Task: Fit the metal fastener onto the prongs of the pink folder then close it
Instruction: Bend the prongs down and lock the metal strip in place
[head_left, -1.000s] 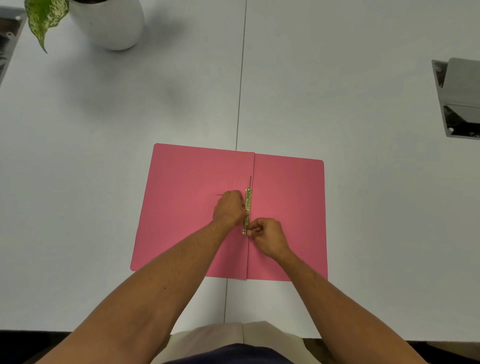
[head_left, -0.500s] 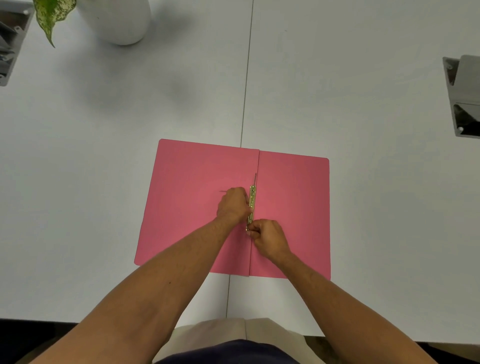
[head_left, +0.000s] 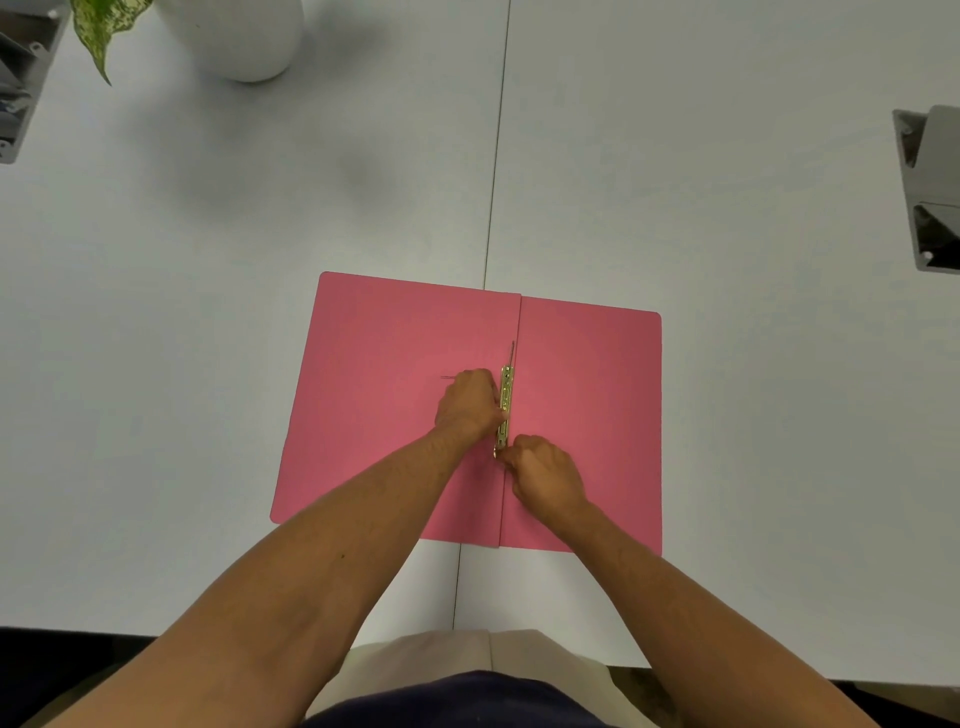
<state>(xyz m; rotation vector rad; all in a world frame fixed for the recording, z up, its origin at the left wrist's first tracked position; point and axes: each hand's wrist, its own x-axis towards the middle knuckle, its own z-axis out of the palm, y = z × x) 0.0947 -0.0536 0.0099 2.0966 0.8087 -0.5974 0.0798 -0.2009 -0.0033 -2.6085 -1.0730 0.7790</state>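
Observation:
The pink folder lies open and flat on the white table. A brass metal fastener bar lies along the fold. One thin prong sticks out beyond its far end. My left hand presses on the bar's left side at its middle. Fingers of my right hand pinch at the bar's near end. The near prong is hidden under my fingers.
A white plant pot with a green leaf stands at the far left. Grey metal brackets sit at the left edge and right edge. A seam runs down the table's middle.
Both hands stay on the fastener with almost no motion. The view has shifted slightly, so the folder sits a little further right in the frame.

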